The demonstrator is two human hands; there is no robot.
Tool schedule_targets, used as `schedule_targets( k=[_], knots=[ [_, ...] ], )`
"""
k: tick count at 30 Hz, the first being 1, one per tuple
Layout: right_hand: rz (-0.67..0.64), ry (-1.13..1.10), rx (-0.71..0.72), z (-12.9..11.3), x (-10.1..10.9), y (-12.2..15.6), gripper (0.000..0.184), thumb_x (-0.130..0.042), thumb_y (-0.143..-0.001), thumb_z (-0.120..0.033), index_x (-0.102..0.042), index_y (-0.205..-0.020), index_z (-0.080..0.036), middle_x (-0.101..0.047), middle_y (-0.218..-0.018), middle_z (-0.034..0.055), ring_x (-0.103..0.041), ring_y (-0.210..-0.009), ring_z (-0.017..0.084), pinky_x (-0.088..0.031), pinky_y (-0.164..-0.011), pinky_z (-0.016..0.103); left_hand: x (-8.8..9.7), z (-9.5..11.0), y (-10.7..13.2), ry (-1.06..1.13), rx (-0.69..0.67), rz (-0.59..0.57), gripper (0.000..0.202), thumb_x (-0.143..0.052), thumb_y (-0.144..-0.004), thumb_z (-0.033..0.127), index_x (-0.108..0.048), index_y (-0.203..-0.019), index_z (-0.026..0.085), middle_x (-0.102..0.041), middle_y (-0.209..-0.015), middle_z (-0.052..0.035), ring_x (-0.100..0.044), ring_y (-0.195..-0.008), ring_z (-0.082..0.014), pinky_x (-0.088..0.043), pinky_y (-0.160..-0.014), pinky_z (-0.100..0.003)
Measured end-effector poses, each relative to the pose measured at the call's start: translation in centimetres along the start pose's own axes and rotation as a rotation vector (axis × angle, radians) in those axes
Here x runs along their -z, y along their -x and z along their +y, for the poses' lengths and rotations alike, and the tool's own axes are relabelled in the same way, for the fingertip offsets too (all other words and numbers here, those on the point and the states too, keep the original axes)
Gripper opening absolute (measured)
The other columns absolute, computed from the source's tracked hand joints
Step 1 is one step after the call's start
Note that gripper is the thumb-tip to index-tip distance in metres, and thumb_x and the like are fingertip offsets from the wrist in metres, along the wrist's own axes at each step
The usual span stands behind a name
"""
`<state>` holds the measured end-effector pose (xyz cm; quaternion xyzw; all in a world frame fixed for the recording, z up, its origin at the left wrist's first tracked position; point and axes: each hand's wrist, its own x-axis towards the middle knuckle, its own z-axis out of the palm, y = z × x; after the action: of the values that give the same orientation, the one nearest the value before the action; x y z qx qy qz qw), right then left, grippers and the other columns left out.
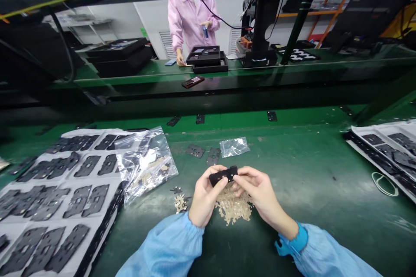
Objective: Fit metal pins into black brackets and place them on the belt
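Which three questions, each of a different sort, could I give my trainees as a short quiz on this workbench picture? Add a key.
1. Multiple choice: what do the left hand and right hand hold between them?
A) a screwdriver
B) a dark part
C) an elastic band

2. True or false: the large clear bag lies partly over the edge of the tray on the person's left.

3. Fill in the blank: the pile of small pieces on the green bench beneath the hands is ____ in colour.

Key:
1. B
2. True
3. tan
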<state>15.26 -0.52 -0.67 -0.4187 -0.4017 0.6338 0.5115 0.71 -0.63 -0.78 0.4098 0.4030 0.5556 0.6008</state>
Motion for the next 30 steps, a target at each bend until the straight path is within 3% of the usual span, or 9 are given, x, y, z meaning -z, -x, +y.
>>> schedule_targets(
  k=[4,7,11,18,30],
  knots=[
    [-0.02,0.166,0.14,-0.1,0.4,0.0,0.012,-0.068,-0.075,-0.028,-0.068,-0.078,-0.016,-0.055,-0.077,0.0023,-0.06,-0.06,0.014,-0.056,-0.048,0.025,0.4,0.5,-0.1,-0.266,-0.183,0.014,0.013,-0.062,-0.08,0.02,-0.062,-0.092,0.016,-0.058,-0.097,-0.0067,-0.057,-0.092,-0.0171,-0.047,-0.081,-0.027],
    [-0.061,0.261,0.182,-0.2,0.5,0.3,0.009,-0.064,-0.078,-0.025,-0.069,-0.079,-0.017,-0.055,-0.076,0.0029,-0.059,-0.059,0.014,-0.056,-0.05,0.026,0.5,0.7,-0.2,-0.377,-0.263,0.004,0.005,-0.061,-0.08,0.019,-0.064,-0.082,0.016,-0.059,-0.086,-0.0059,-0.059,-0.084,-0.0163,-0.048,-0.072,-0.026],
    [-0.109,0.42,0.268,-0.4,0.9,0.5,0.011,-0.058,-0.083,-0.021,-0.069,-0.082,-0.018,-0.055,-0.075,0.0036,-0.057,-0.058,0.013,-0.053,-0.051,0.025,0.5,0.8,-0.2,-0.489,-0.352,-0.029,0.005,-0.061,-0.079,0.015,-0.066,-0.079,0.016,-0.063,-0.081,-0.0058,-0.06,-0.08,-0.0168,-0.048,-0.073,-0.029],
    [-0.186,0.801,0.549,-1.1,1.7,0.5,0.023,-0.046,-0.088,-0.01,-0.067,-0.091,-0.018,-0.055,-0.074,0.0044,-0.053,-0.066,0.015,-0.042,-0.059,0.026,0.6,1.1,-0.3,-0.606,-0.41,-0.089,0.007,-0.061,-0.077,0.011,-0.066,-0.078,0.016,-0.065,-0.079,-0.0053,-0.061,-0.078,-0.0166,-0.048,-0.073,-0.03],
    [-0.312,1.088,0.681,-0.9,3.1,0.3,0.033,-0.035,-0.086,-0.001,-0.058,-0.103,-0.017,-0.057,-0.087,0.0088,-0.054,-0.079,0.019,-0.044,-0.067,0.031,0.8,1.7,-0.3,-0.738,-0.475,-0.225,0.009,-0.058,-0.079,0.01,-0.063,-0.081,0.017,-0.064,-0.081,-0.0058,-0.06,-0.078,-0.0168,-0.046,-0.072,-0.029]
  ],
)
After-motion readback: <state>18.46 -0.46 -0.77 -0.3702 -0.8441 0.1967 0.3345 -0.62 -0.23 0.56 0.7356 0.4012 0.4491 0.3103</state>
